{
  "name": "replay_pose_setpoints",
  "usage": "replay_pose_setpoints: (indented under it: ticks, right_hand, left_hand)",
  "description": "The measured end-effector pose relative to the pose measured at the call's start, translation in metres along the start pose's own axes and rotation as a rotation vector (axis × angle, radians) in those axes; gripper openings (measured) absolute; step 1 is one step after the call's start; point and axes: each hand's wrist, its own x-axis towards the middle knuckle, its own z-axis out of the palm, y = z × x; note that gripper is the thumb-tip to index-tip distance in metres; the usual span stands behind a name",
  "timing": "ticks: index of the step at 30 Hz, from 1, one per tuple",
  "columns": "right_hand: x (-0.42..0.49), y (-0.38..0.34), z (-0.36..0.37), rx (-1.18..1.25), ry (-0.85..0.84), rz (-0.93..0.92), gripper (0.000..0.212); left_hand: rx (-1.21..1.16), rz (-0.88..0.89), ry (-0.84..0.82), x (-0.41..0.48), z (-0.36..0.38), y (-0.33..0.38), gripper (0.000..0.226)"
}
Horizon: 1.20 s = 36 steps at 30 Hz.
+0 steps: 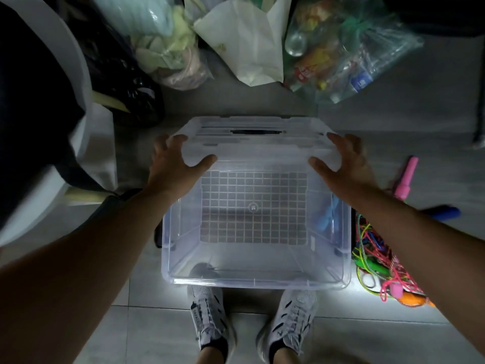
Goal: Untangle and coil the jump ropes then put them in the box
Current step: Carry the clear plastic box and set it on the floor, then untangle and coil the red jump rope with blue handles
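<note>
Person's left hand and right hand, fingers spread, clasp lid at far end of box; tangled jump ropes lie just right of box; wide, shallow grip may let lid slip

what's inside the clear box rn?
Through the clear box only its gridded bottom shows, plus a blurred blue shape at the right wall, inside or outside unclear. The lid, gripped by left hand and right hand, covers the far end.
</note>
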Motion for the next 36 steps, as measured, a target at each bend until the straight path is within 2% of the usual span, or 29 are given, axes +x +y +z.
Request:
replay_pose_setpoints:
  ticks: [8, 11, 15, 23, 27, 31, 36]
  right_hand:
    - [-0.001, 0.000, -0.003, -0.020, 0.007, -0.010, 0.069]
    - [-0.019, 0.002, -0.017, -0.002, 0.052, -0.022, 0.067]
    - [-0.068, 0.017, -0.039, 0.004, 0.107, -0.097, 0.050]
    - [-0.209, 0.033, -0.083, -0.064, -0.106, 0.015, 0.048]
    - [-0.256, 0.036, -0.106, -0.021, -0.096, 0.098, 0.045]
    - [-0.273, 0.041, -0.137, -0.009, -0.068, 0.109, 0.033]
    - [-0.284, 0.078, -0.176, -0.010, -0.104, 0.128, 0.018]
  left_hand:
    - [0.251, 0.052, 0.059, -0.006, 0.006, 0.016, 0.085]
    - [0.213, 0.068, 0.061, -0.019, -0.005, 0.033, 0.083]
    - [0.079, 0.081, 0.043, -0.066, -0.014, 0.066, 0.071]
    - [-0.059, 0.055, -0.186, -0.178, -0.003, 0.135, 0.046]
    - [-0.082, 0.121, -0.266, -0.218, 0.003, 0.164, 0.033]
    - [-0.069, 0.182, -0.365, -0.247, 0.008, 0.188, 0.018]
    - [-0.075, 0.201, -0.452, -0.272, 0.029, 0.220, 0.021]
